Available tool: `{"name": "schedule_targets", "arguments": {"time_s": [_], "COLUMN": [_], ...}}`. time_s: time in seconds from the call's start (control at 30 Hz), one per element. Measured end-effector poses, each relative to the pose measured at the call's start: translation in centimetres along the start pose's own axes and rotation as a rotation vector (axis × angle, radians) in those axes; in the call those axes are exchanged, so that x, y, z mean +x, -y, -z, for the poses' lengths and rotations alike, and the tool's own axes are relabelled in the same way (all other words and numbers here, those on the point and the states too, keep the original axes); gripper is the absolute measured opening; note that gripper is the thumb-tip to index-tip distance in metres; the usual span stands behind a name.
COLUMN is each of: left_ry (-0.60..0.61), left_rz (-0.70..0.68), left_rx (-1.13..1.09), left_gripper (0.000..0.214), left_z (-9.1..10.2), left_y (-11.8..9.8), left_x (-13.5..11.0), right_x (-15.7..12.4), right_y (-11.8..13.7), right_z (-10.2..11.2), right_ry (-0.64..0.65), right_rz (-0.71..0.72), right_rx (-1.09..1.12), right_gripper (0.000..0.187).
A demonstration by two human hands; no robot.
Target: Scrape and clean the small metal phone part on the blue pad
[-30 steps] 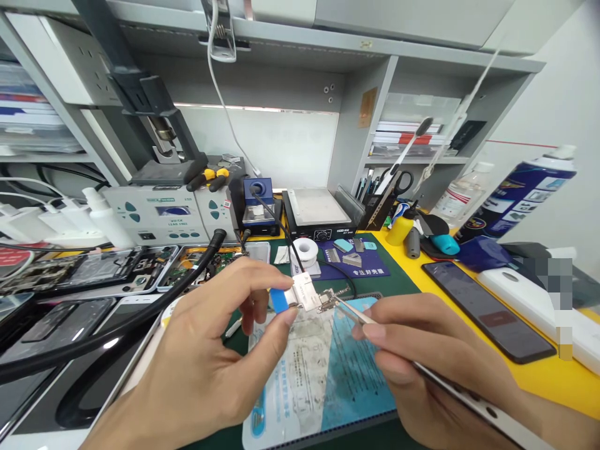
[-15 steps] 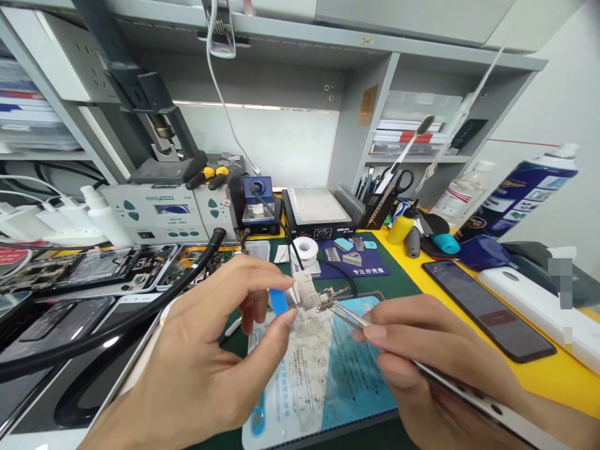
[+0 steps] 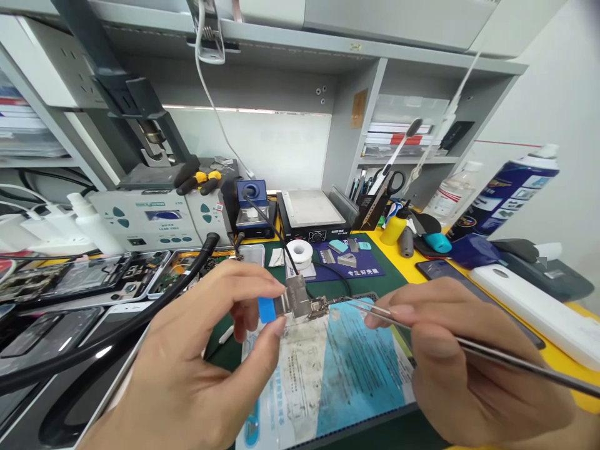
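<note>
My left hand pinches a small circuit board between thumb and fingertips by its left end. The board has a grey metal cover and a narrow strip of parts running to the right. A blue tab shows at my fingertips. My right hand is closed around metal tweezers, held like a pen. Their tips lie close to the strip's right end; whether they touch it I cannot tell. Below the board is a white and blue printed pad, stained in places.
Opened phones and a thick black hose crowd the left side. Behind stand a rework station, a solder spool and a heating plate. A dark phone and a white device lie on the right.
My right hand has moved right and turned, and the tweezer tips have shifted toward the strip's far end. The board has tilted in my left hand, its cover now looking darker. The view has shifted slightly.
</note>
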State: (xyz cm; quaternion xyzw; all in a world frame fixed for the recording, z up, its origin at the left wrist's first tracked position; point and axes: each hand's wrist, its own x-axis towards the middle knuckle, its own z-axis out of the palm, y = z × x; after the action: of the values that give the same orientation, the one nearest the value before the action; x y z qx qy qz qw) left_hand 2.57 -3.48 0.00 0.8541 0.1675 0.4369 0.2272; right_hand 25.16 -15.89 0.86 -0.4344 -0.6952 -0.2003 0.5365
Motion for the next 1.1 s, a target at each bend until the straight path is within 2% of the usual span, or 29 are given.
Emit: {"name": "schedule_targets", "arguments": {"time_s": [0.1,0.23,0.33,0.5,0.63,1.1], "left_ry": [-0.012,-0.052,-0.059,-0.071,-0.101,-0.074], "left_rz": [0.021,0.059,0.069,0.077,0.083,0.090], "left_rx": [-0.032,-0.065,-0.056,-0.043,-0.056,-0.066], "left_gripper": [0.033,0.030,0.029,0.027,0.025,0.027], "left_z": [0.0,-0.3,-0.3,-0.3,-0.5,-0.3], "left_y": [0.2,0.3,0.5,0.9,0.9,0.8], "left_x": [-0.3,-0.6,-0.8,-0.9,-1.1,-1.2], "right_x": [0.2,0.6,0.8,0.8,0.8,1.0], "right_y": [0.0,0.1,0.3,0.4,0.2,0.4], "right_z": [-0.2,-0.4,-0.5,-0.6,-0.5,-0.2], "right_ry": [-0.123,-0.082,-0.090,-0.100,-0.067,-0.010], "right_rz": [-0.056,-0.117,-0.112,-0.186,-0.175,-0.147], "right_rx": [0.114,0.147,0.182,0.243,0.258,0.210], "right_gripper": [0.017,0.018,0.018,0.019,0.021,0.019]}}
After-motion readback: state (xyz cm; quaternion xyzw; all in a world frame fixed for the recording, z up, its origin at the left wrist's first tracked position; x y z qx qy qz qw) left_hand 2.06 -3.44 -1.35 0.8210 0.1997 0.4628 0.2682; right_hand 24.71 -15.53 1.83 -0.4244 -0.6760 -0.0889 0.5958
